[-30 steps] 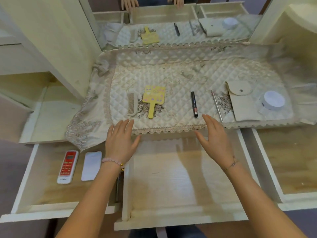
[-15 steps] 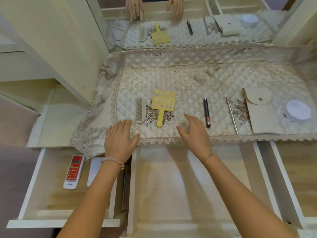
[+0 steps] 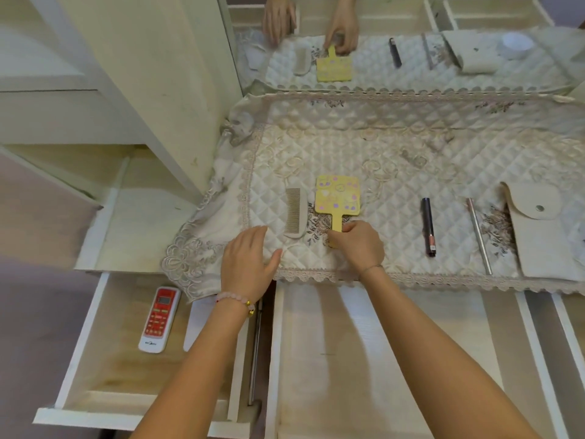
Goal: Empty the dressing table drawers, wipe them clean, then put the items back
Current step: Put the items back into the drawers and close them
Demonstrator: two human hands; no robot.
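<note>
A quilted, satin-sheened cloth (image 3: 395, 160) with a lace scalloped trim covers the dressing table top, its embroidered lace corner hanging over the front left edge. On it lie a matt, pale plastic comb (image 3: 296, 213), a yellow hand mirror (image 3: 338, 195) with a printed, lightly glossy back, a glossy black lip-gloss tube (image 3: 428, 226), a brushed metal rod (image 3: 478, 236) and a smooth, leather-like pouch (image 3: 538, 236) with a metal snap. The open drawers (image 3: 364, 359) below show pale, matt wood grain inside painted cream frames. In the left drawer lies a glossy red-and-white plastic remote control (image 3: 159, 319). A bead bracelet (image 3: 235, 301) circles one wrist.
</note>
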